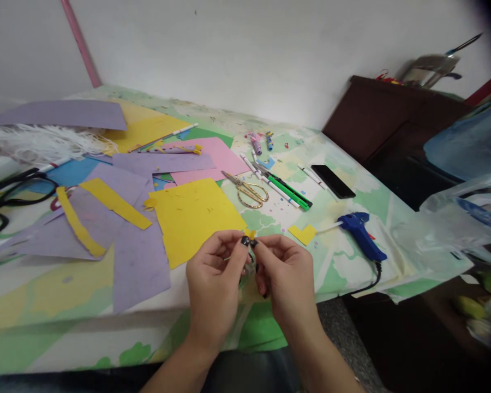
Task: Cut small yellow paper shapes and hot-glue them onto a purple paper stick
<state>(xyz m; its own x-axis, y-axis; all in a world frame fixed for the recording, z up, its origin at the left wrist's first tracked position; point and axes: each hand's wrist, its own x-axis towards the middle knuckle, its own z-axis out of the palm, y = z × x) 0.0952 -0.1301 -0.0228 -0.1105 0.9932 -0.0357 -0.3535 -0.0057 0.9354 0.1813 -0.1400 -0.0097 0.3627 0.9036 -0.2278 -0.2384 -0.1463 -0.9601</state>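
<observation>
My left hand and my right hand meet at the table's front edge, thumbs and fingers closed in a pinch. Between the thumb tips a small yellow piece, like foam or paper, pokes out; most of it is hidden by my fingers. Just behind my left hand lies a yellow sheet with small marks on it. Gold-handled scissors rest beyond it. To the right of my right hand sit a yellow angled scrap and a blue glue gun, its nozzle pointing left.
Two yellow strips lie on purple sheets at the left, near black-framed glasses and white string. A green-handled tool, markers and a phone lie behind. Plastic bags stand at the right edge.
</observation>
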